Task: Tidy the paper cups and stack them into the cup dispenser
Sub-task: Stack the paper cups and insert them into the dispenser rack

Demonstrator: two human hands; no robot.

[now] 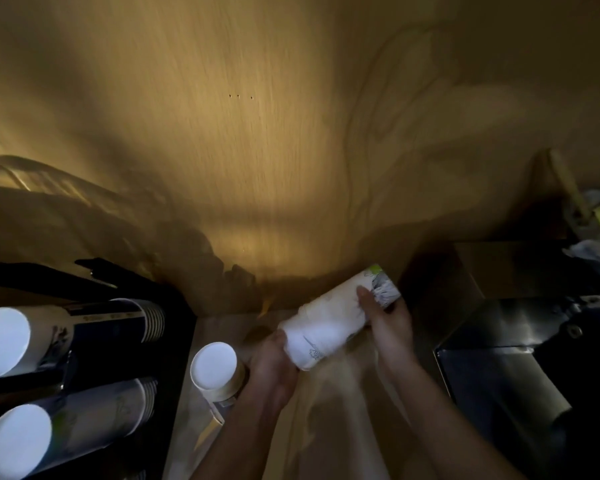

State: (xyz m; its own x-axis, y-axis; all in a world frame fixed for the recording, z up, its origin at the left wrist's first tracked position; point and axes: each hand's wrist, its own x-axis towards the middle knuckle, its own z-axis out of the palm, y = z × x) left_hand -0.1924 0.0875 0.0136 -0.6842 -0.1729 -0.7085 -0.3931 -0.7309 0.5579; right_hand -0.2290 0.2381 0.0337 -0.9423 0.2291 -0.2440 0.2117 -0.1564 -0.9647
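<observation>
Right of the cup dispenser (pixel 84 358), we see both hands clasp a tilted, motion-blurred cup stack (pixel 333 323): left hand (pixel 274 368) at its base, right hand (pixel 388 320) near its rims. The print is unreadable.

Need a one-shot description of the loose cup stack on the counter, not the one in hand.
Start at the black cup dispenser on the left, holding two loaded stacks. Just to its right, on the counter, a lone cup stack shows its white round bottom to the camera. Unlike the stack in the hands, nobody touches it, though the left hand is alongside.
</observation>
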